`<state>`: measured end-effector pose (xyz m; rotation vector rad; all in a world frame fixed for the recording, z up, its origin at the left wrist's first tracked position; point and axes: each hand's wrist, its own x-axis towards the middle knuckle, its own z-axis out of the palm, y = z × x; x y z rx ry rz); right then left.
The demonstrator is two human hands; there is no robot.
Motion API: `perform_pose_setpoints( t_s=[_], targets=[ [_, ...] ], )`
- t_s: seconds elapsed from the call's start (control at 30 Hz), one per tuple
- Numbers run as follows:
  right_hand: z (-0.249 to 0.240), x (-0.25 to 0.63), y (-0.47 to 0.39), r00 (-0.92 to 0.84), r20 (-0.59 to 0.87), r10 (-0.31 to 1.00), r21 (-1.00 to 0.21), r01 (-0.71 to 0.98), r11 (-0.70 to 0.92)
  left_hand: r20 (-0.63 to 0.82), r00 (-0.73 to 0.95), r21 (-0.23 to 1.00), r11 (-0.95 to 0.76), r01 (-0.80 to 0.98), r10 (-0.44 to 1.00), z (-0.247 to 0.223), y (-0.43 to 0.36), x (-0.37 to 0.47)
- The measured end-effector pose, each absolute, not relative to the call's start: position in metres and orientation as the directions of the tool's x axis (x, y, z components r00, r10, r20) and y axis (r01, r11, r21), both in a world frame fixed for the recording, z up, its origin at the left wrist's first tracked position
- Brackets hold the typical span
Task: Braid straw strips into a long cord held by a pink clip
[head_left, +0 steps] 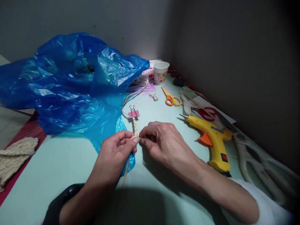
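A pale braided cord point(135, 125) runs toward me from under a pink binder clip point(133, 113) on the table. At its near end, my left hand point(119, 145) pinches the braid between thumb and forefinger. Close beside it, my right hand point(161, 139) pinches a thin strand of the same straw-like material, the fingertips almost meeting. One loose strand point(126, 172) hangs down below my left hand. Beyond the clip, a thinner finished length of cord point(133, 93) curves away to the back.
A crumpled blue plastic bag point(77, 81) fills the left and back. Rightward lie orange scissors point(171, 97), a yellow glue gun point(212, 137), red-handled scissors point(207, 113) and large grey shears point(255, 159). A paper cup point(161, 73) stands behind; a woven straw piece point(17, 159) lies far left.
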<state>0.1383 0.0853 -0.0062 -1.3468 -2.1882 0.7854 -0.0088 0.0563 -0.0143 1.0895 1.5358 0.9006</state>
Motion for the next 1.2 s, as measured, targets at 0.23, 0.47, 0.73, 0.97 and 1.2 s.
perform_pose_setpoints(
  t_s=[0.23, 0.47, 0.73, 0.97, 1.2],
  targets=[
    [-0.007, 0.134, 0.078, -0.519, 0.142, 0.843, -0.486, 0.705, 0.516, -0.253, -0.129, 0.926, 0.278, 0.254, 0.959, -0.013, 0.056, -0.008],
    [-0.009, 0.136, 0.084, -0.549, 0.089, 0.831, -0.566, 0.659, 0.496, -0.251, -0.098, 0.930, 0.268, 0.252, 0.963, -0.017, 0.055, -0.013],
    [-0.011, 0.135, 0.080, -0.533, 0.176, 0.828, -0.408, 0.726, 0.554, -0.393, -0.022, 0.919, 0.393, -0.020, 0.919, -0.016, 0.050, -0.008],
    [-0.021, 0.130, 0.075, -0.358, 0.169, 0.918, -0.583, 0.715, 0.386, -0.357, -0.048, 0.933, 0.359, 0.038, 0.933, -0.015, 0.050, -0.005],
    [-0.018, 0.126, 0.076, -0.289, 0.046, 0.956, -0.803, 0.559, 0.208, 0.082, -0.147, 0.708, 0.046, 0.704, 0.986, -0.017, 0.044, -0.003]
  ],
)
